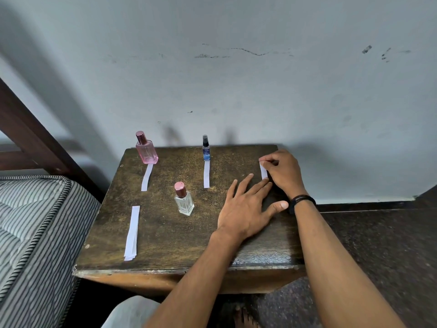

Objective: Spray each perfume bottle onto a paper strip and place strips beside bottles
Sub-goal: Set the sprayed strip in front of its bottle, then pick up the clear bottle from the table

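A pink perfume bottle [146, 150] stands at the table's back left with a paper strip [146, 177] lying in front of it. A slim blue spray bottle [206, 149] stands at the back middle, also with a strip [206, 174] before it. A clear bottle with a rose cap [183, 200] stands nearer the middle. My right hand [282, 172] pinches a white strip [263, 171] at the table's back right. My left hand [246, 207] lies flat on the wood, its fingertips reaching that strip's lower end.
A small stack of spare strips [131, 233] lies near the front left of the dark wooden table [165, 245]. A striped mattress [35, 228] is close on the left, a grey wall stands right behind the table, and dark floor is on the right.
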